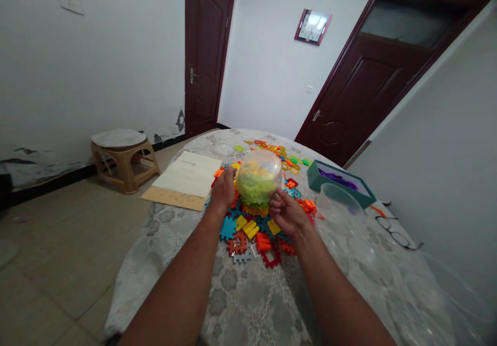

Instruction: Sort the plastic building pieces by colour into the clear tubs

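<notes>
A round, see-through plastic container (259,172) with green and yellow pieces showing through its wall is between my two hands, above a heap of colourful plastic building pieces (250,229). My left hand (224,186) grips its left side, fingers mostly hidden behind it. At the lower right side, my right hand (288,212) has its thumb and curled fingers against the wall. Under the container lie blue, yellow, orange, red and grey pieces, some of them notched squares.
Papers (192,172) lie left on the patterned tablecloth (233,294). At right are a green box (341,183) with purple stuff inside, clear plastic tubs (337,203) and glasses (399,237). More small pieces (287,157) spread behind. A stool (124,159) stands left.
</notes>
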A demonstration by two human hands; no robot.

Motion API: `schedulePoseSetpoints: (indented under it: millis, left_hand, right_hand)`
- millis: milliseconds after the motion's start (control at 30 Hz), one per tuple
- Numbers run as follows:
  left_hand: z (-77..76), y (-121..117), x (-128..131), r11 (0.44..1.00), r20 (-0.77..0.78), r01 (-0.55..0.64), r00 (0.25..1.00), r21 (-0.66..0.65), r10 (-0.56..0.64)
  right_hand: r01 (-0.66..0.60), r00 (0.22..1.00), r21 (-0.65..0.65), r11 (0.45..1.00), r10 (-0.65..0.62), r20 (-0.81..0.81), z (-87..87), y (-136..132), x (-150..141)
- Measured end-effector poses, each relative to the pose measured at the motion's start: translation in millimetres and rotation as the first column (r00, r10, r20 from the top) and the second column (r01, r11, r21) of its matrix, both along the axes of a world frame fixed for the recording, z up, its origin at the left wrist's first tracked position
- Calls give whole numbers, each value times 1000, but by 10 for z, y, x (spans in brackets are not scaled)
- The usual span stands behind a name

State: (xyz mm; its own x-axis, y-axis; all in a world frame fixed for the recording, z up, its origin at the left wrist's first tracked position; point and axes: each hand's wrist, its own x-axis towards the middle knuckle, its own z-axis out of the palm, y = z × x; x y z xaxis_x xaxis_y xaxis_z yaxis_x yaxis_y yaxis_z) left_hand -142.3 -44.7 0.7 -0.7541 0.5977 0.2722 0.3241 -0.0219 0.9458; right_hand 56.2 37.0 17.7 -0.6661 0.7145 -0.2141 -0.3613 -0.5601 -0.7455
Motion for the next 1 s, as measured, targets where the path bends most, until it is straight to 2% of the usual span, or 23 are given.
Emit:
schedulePoseSetpoints:
  millis: [100, 200, 300, 367, 400, 433, 500, 567, 600, 633, 667, 700, 733, 800, 900, 933, 1000]
  left_hand:
    - [-9, -3, 14, 1000, -97, 3, 995, -1, -3]
    - [-40, 6, 68, 999, -315, 23, 949, -22, -29]
    - [-111, 36, 157, 995, -550, 56, 830, -83, -93]
    - [-167, 55, 206, 989, -670, 67, 729, -135, -141]
    - [-194, 65, 218, 985, -712, 69, 683, -156, -161]
    - [-218, 77, 220, 985, -740, 59, 653, -163, -161]
    - [-261, 113, 189, 985, -782, 53, 601, -165, -164]
    - [-295, 161, 130, 985, -811, 52, 561, -166, -167]
    - [-309, 185, 99, 983, -822, 52, 543, -173, -174]
    - [-321, 204, 70, 981, -829, 52, 528, -188, -187]
    - [-331, 219, 45, 978, -833, 49, 517, -202, -198]
    - [-338, 228, 25, 975, -836, 49, 507, -216, -211]
    - [-344, 233, 9, 972, -837, 49, 499, -232, -225]
    - [-354, 238, -14, 967, -841, 34, 486, -253, -237]
    - [-370, 246, -47, 963, -843, 26, 478, -267, -247]
    - [-376, 251, -61, 961, -840, 27, 480, -274, -253]
    - [-388, 260, -90, 957, -831, 31, 487, -289, -267]
  right_hand:
    - [-20, 993, -38, 999, 16, -113, 169, 16, 60]
    - [10, 981, 19, 1000, -6, -195, 384, 26, 233]
    - [114, 976, 182, 977, -76, -202, 617, 79, 566]
    - [239, 968, 350, 906, -193, -162, 783, 158, 884]
    - [306, 952, 450, 839, -276, -132, 870, 210, 1072]
    - [359, 924, 558, 748, -371, -96, 957, 270, 1276]
    - [383, 806, 773, 506, -592, -13, 1127, 407, 1725]
    - [245, 582, 936, 253, -810, 66, 1270, 558, 2194]
    - [120, 441, 980, 160, -893, 91, 1322, 637, 2422]
    - [-20, 295, 995, 100, -950, 101, 1356, 720, 2637]
    - [-162, 161, 984, 74, -982, 100, 1368, 806, 2833]
    - [-294, 49, 953, 78, -994, 97, 1357, 894, 3007]
    - [-408, -39, 907, 108, -994, 101, 1324, 983, 3154]
    - [-566, -179, 794, 223, -973, 146, 1208, 1152, 3372]
    - [-648, -358, 622, 439, -897, 259, 994, 1349, 3531]
    - [-656, -401, 569, 496, -867, 294, 931, 1396, 3553]
    - [-669, -445, 478, 569, -822, 355, 834, 1463, 3574]
